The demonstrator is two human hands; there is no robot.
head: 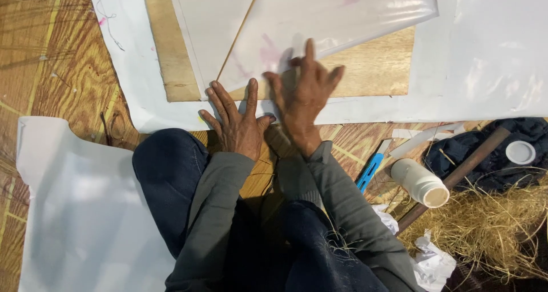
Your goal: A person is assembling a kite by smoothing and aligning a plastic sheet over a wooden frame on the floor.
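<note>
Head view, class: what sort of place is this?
Probably a floor-level craft workspace: plywood board under translucent sheets, an open glue bottle, and loose straw beside the seated person.

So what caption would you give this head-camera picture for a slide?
Seated on a wooden floor, a person presses the left hand and right hand flat on a translucent white plastic sheet over a plywood board.

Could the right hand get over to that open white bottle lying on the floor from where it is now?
Probably yes. The right hand rests on the translucent sheet, and the white bottle lies just off the right forearm, with only a blue tool between.
</note>
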